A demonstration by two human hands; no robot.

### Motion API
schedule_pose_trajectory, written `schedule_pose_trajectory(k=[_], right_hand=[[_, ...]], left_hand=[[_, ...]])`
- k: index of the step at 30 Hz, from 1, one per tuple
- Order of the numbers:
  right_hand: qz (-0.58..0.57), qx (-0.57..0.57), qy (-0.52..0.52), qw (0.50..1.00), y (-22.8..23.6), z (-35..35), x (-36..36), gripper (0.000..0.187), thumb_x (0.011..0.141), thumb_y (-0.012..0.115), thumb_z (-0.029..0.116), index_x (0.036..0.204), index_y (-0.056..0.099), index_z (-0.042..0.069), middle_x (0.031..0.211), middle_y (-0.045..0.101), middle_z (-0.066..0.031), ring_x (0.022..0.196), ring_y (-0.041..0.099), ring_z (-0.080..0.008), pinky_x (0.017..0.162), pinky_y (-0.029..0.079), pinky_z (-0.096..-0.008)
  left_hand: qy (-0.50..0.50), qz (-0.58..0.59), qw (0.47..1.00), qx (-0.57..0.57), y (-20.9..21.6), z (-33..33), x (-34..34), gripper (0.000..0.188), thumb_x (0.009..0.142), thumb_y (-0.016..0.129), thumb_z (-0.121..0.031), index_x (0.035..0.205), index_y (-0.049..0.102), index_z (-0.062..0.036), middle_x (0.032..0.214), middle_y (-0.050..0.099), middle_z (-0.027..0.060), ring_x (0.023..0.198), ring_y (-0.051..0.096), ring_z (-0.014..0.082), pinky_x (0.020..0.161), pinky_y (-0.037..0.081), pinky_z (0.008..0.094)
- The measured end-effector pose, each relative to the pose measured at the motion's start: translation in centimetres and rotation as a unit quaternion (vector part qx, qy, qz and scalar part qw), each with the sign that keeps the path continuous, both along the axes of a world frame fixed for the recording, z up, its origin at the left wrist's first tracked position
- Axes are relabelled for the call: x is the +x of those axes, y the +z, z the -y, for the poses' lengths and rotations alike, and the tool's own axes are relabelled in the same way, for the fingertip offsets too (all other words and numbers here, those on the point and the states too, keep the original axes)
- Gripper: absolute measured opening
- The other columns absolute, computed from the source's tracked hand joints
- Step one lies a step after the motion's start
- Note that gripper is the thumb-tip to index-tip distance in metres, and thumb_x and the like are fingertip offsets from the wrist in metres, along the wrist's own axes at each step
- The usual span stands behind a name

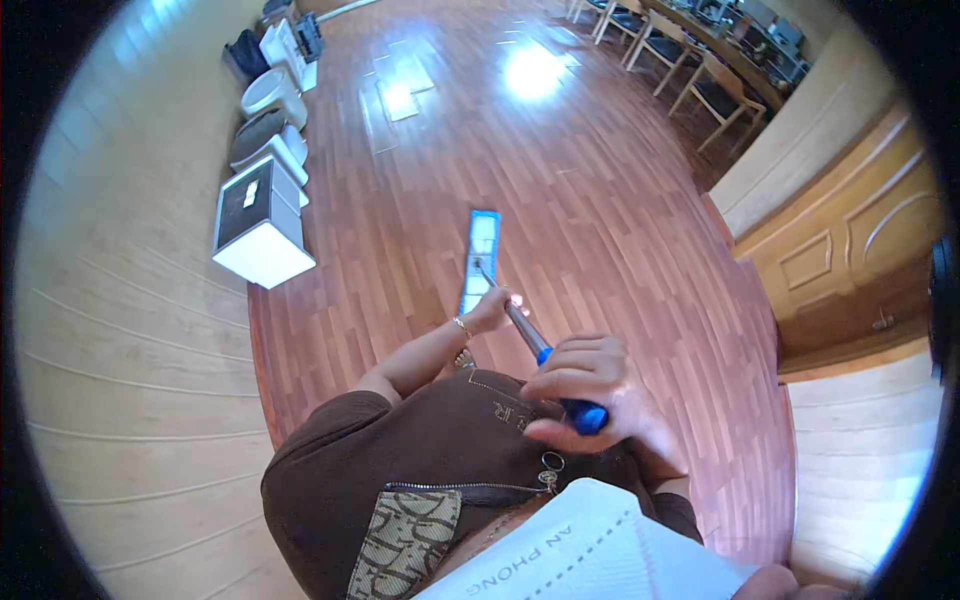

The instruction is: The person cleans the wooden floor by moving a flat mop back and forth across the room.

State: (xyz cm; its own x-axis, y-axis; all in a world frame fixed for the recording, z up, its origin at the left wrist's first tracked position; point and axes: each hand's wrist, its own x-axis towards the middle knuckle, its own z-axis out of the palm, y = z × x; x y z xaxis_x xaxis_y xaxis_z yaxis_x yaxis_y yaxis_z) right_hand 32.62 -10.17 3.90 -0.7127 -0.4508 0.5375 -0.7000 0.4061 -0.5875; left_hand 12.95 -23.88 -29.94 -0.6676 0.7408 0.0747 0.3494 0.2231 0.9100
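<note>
A flat mop with a long blue-edged head lies on the wood-plank floor ahead of me. Its silver handle slants up from the head toward my body. My left hand is closed around the lower part of the handle, close above the mop head. Higher up, my right hand wraps the blue grip, and the rounded blue end of the handle sticks out below the fingers. Part of the mop head is hidden behind my left hand and wrist.
Along the left wall stand a white cabinet with a dark top, white toilet-like fixtures and a black bag. Wooden chairs line a cluttered long table at the far right. A carved wooden door is on the right.
</note>
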Motion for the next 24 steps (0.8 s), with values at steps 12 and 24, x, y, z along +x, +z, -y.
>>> schedule_pose_trajectory(k=[12,24], right_hand=[[-0.088,-0.096,0.182,0.975,4.1,4.3,3.0,0.027,0.074,0.077,0.024,0.088,0.060,0.008,0.063,0.056,-0.0043,0.059,0.060,-0.0268,0.052,0.045,-0.0370],[0.049,-0.118,0.075,0.989,-7.8,4.3,-8.2,0.033,0.081,0.075,0.034,0.083,0.057,0.006,0.064,0.052,-0.0081,0.056,0.050,-0.0185,0.055,0.041,-0.0352]], left_hand=[[-0.059,0.141,0.963,0.223,9.6,-6.2,12.5,0.020,0.082,0.072,-0.021,0.088,0.056,-0.0108,0.083,0.056,0.0050,0.081,0.054,0.0124,0.070,0.044,0.0319],[-0.027,0.087,0.974,0.209,21.2,7.8,5.3,0.056,0.083,0.071,-0.032,0.128,0.046,-0.0096,0.115,0.055,0.0160,0.105,0.057,0.0282,0.094,0.045,0.0427]])
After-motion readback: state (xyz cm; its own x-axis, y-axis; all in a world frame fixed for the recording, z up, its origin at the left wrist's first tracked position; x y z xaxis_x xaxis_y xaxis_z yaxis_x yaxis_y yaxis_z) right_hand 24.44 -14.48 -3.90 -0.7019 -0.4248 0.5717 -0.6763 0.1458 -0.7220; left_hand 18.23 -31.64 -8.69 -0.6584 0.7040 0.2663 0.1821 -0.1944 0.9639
